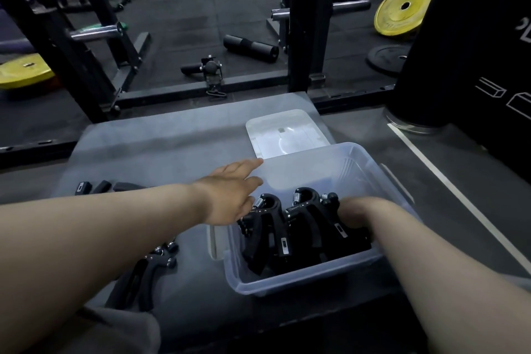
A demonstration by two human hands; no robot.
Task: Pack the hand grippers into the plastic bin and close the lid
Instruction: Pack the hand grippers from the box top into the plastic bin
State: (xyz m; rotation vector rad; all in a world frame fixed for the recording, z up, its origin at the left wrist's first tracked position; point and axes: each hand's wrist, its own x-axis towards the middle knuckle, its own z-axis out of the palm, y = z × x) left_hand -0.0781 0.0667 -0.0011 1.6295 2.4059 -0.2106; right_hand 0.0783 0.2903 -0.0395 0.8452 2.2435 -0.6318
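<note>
Packing under way: we see hand grippers (273, 227) standing side by side in the plastic bin (301, 276), likely to save room. Our left hand (230, 192) extends straight-fingered over its left rim; our right hand (356, 214) reaches among them, grasp hidden. A loose gripper (149, 270) waits outside; the lid (284, 135) lies beyond.

Translucent smooth plastic bin (359, 169), matt black hand grippers (275, 227) with shiny metal springs, frosted plastic lid (284, 135)
</note>
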